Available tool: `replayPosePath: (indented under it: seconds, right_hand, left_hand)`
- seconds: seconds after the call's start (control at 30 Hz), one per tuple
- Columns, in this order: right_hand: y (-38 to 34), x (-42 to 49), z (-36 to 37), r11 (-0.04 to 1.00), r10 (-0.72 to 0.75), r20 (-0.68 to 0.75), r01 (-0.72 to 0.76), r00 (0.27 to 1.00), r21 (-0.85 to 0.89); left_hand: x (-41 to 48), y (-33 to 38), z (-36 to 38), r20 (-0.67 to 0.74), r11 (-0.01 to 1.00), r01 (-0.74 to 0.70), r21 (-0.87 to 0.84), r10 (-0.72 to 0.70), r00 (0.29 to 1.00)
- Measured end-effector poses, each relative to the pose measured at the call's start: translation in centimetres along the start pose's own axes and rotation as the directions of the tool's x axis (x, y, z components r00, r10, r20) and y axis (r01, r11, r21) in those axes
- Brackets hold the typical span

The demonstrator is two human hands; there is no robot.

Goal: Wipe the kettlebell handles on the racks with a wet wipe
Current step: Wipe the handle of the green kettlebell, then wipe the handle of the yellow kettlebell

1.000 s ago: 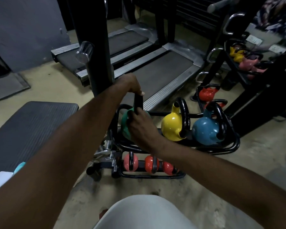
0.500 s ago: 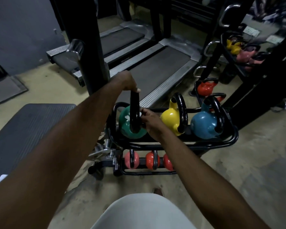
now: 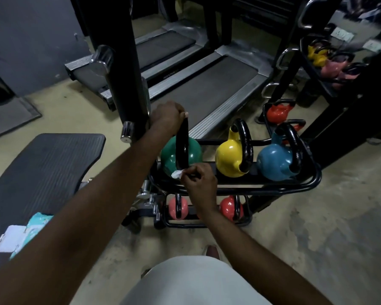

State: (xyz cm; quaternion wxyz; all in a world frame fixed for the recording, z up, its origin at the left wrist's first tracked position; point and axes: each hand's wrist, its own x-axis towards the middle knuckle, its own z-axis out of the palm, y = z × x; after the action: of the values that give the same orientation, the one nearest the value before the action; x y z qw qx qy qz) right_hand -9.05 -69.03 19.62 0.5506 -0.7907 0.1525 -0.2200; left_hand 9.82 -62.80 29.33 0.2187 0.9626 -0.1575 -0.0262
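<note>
L hand (image 3: 166,116) curled over top of green kettlebell's (image 3: 193,154) black handle (image 3: 182,148), fingers wrapped round it. Bell sits at left end of rack's (image 3: 312,181) upper tier, w/ yellow kettlebell (image 3: 228,157) & blue kettlebell (image 3: 273,164) to its right. R hand (image 3: 199,181) lower down, fingertips pinching small white wet wipe (image 3: 176,173) at handle's base, by the green body. Hands apart, one at each end of handle. Wipe pack (image 3: 36,223) lies on padded worktop (image 3: 53,155), partly under L forearm.
</note>
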Motion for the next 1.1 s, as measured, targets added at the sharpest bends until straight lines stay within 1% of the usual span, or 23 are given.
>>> replayPosePath:
  seconds: [0.03, 0.07, 0.1, 0.13, 0.17, 0.23, 0.27, 0.3, 0.37, 0.4, 0.47, 0.53, 0.57, 0.6, 0.63, 0.67, 0.7, 0.73, 0.8, 0.9, 0.93, 0.97, 1.1]
  right_hand:
    - [-0.1, -0.1, -0.1, 0.989, 0.106, 0.005, -0.106, 0.994, 0.106]
    - [-0.3, -0.1, -0.1, 0.948, 0.221, 0.034, -0.223, 0.975, 0.229]
    - [-0.4, 0.0, -0.2, 0.883, 0.312, 0.079, -0.320, 0.947, 0.344]
    - [-0.3, 0.2, -0.2, 0.819, 0.369, 0.113, -0.380, 0.923, 0.431]
    - [-0.2, 0.5, -0.5, 0.768, 0.403, 0.130, -0.412, 0.906, 0.490]
    - [-0.5, 1.3, -1.8, 0.699, 0.437, 0.135, -0.430, 0.889, 0.572]
    - [-0.8, 1.7, -2.8, 0.684, 0.438, 0.125, -0.420, 0.890, 0.596]
    - [-1.1, 1.9, -4.0, 0.698, 0.422, 0.097, -0.391, 0.902, 0.600]
    - [-1.3, 2.1, -7.1, 0.810, 0.347, -0.025, -0.286, 0.938, 0.512]
    - [-1.1, 2.2, -8.8, 0.875, 0.301, -0.106, -0.231, 0.948, 0.425]
    - [-0.9, 2.7, -12.2, 0.973, 0.188, -0.277, -0.141, 0.942, 0.181]
    - [-0.8, 3.7, -14.9, 0.997, 0.010, -0.396, -0.041, 0.918, -0.072]
    - [-0.6, 4.5, -15.8, 0.983, -0.097, -0.407, 0.022, 0.908, -0.185]
    - [-0.3, 5.3, -16.3, 0.951, -0.205, -0.360, 0.097, 0.910, -0.294]
    - [0.2, 5.9, -16.5, 0.903, -0.297, -0.259, 0.182, 0.919, -0.390]
    - [0.8, 6.3, -16.5, 0.846, -0.356, -0.132, 0.259, 0.925, -0.466]
    - [1.5, 6.5, -16.5, 0.791, -0.385, -0.020, 0.319, 0.923, -0.522]
    - [2.3, 6.6, -16.6, 0.751, -0.401, 0.052, 0.360, 0.915, -0.554]
    - [3.7, 6.5, -17.0, 0.714, -0.429, 0.110, 0.412, 0.896, -0.566]
    - [5.1, 6.3, -18.0, 0.647, -0.487, 0.249, 0.538, 0.837, -0.540]
    - [5.5, 6.7, -18.3, 0.645, -0.494, 0.291, 0.570, 0.819, -0.509]
    - [5.7, 7.3, -18.6, 0.666, -0.491, 0.315, 0.583, 0.812, -0.465]
    - [5.4, 9.3, -19.3, 0.773, -0.474, 0.305, 0.557, 0.826, -0.304]
  left_hand:
    - [-0.6, -0.1, 0.3, -0.029, 1.000, -0.012, -0.027, 0.012, 1.000]
    - [-1.1, -0.2, 0.5, -0.052, 0.998, -0.027, -0.054, 0.024, 0.998]
    - [-1.4, -0.3, 0.7, -0.070, 0.997, -0.042, -0.069, 0.037, 0.997]
    - [-1.7, -0.4, 0.8, -0.088, 0.995, -0.068, -0.066, 0.063, 0.994]
    - [-2.1, -0.4, 0.9, -0.108, 0.993, -0.109, -0.051, 0.103, 0.989]
    - [-2.9, 0.2, 0.9, -0.137, 0.977, -0.214, -0.010, 0.211, 0.968]
    - [-3.1, 0.7, 0.9, -0.143, 0.964, -0.267, 0.002, 0.264, 0.954]
    - [-3.3, 1.3, 1.0, -0.143, 0.949, -0.314, 0.005, 0.311, 0.940]
    - [-3.1, 3.0, 1.7, -0.092, 0.926, -0.375, -0.048, 0.370, 0.924]
    - [-3.0, 4.0, 2.3, -0.043, 0.915, -0.391, -0.100, 0.389, 0.920]
    - [-2.7, 6.5, 3.6, 0.047, 0.892, -0.407, -0.197, 0.423, 0.905]
    - [-2.4, 8.9, 4.7, 0.091, 0.874, -0.406, -0.266, 0.442, 0.892]
    - [-2.3, 10.0, 5.1, 0.107, 0.866, -0.403, -0.296, 0.449, 0.887]
    - [-2.1, 11.1, 5.6, 0.114, 0.858, -0.407, -0.314, 0.459, 0.881]
    - [-1.9, 12.1, 6.0, 0.118, 0.853, -0.402, -0.334, 0.461, 0.879]
    - [-1.4, 12.8, 6.4, 0.119, 0.854, -0.389, -0.347, 0.451, 0.885]
    - [-1.0, 13.4, 6.7, 0.128, 0.859, -0.359, -0.365, 0.428, 0.895]
    - [-0.6, 13.6, 7.0, 0.148, 0.869, -0.331, -0.368, 0.406, 0.902]
    - [0.2, 13.7, 7.3, 0.204, 0.891, -0.294, -0.345, 0.377, 0.903]
    - [0.9, 13.0, 7.6, 0.231, 0.912, -0.247, -0.329, 0.331, 0.915]
    - [1.0, 12.8, 7.6, 0.227, 0.910, -0.230, -0.344, 0.318, 0.920]
    - [1.0, 12.6, 7.7, 0.227, 0.906, -0.218, -0.362, 0.312, 0.922]
    - [0.6, 12.7, 8.0, 0.219, 0.895, -0.174, -0.410, 0.282, 0.934]
